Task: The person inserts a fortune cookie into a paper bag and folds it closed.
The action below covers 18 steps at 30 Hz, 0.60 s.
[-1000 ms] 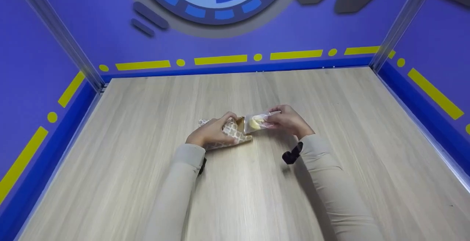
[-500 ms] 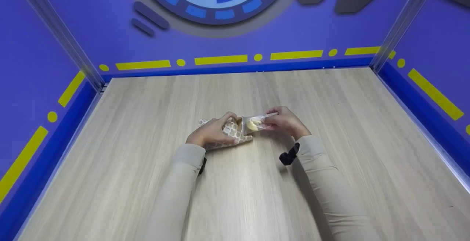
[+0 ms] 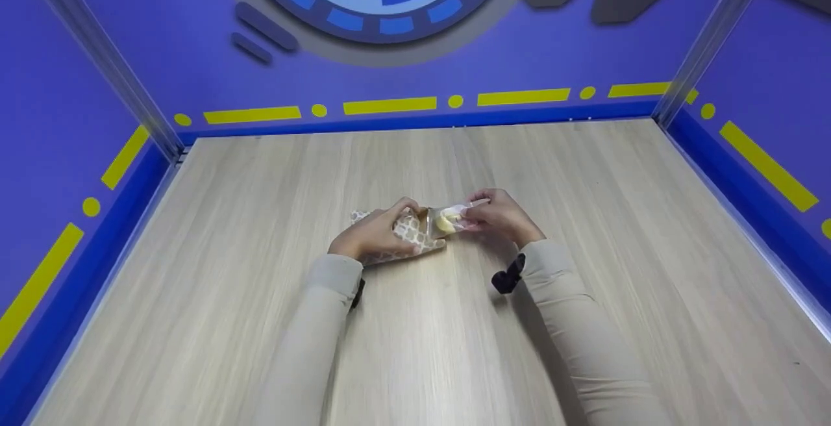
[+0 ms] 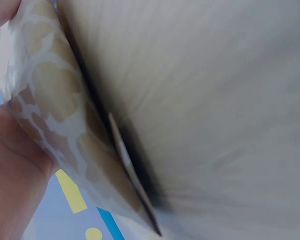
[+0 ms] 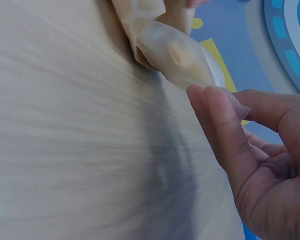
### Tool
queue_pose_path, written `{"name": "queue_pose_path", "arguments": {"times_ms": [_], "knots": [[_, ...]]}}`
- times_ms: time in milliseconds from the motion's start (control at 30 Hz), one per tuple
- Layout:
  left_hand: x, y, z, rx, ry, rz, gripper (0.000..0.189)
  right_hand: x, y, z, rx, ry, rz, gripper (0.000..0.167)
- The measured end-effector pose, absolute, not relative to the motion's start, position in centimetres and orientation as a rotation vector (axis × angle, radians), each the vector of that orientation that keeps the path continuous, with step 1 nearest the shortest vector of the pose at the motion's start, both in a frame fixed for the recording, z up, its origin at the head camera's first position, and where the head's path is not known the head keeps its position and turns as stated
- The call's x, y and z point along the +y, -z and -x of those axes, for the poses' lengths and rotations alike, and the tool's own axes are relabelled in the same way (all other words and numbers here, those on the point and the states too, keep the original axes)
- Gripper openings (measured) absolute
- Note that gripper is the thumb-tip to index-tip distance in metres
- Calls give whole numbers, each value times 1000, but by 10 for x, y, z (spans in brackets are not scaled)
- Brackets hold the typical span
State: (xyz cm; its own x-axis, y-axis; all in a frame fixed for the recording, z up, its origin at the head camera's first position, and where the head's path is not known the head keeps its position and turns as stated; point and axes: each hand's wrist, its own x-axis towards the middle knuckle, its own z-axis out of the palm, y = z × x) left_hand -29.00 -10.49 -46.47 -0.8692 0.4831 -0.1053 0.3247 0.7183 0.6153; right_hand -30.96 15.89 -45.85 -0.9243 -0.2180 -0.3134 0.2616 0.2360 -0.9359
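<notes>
A patterned paper bag [image 3: 408,230], tan shapes on white, lies on its side mid-table with its brown-lined mouth facing right. My left hand [image 3: 375,234] grips it from above, fingers and thumb curled over its sides near the mouth. My right hand [image 3: 503,217] pinches the end of a small clear packet [image 5: 182,55] with pale yellow contents. The packet's far end sits right at the bag's mouth, overlapping it in the right wrist view. In the left wrist view, the bag [image 4: 55,90] stands up from the table beside the left palm [image 4: 15,170].
The wooden table [image 3: 415,335] runs back to a blue wall [image 3: 415,82] with yellow markings, and blue side panels flank it. A black wrist camera [image 3: 509,275] juts from the right sleeve, low over the table.
The right hand has shifted slightly left, bringing the packet's end from beside the bag's mouth to its opening. My left hand and the bag have stayed in place.
</notes>
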Motion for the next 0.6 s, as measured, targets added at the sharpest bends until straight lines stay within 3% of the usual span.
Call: {"name": "queue_pose_path", "arguments": {"times_ms": [600], "knots": [[-107, 465, 290, 2675, -864, -665, 67, 136, 463, 304, 2177, 1785, -19, 38]]}}
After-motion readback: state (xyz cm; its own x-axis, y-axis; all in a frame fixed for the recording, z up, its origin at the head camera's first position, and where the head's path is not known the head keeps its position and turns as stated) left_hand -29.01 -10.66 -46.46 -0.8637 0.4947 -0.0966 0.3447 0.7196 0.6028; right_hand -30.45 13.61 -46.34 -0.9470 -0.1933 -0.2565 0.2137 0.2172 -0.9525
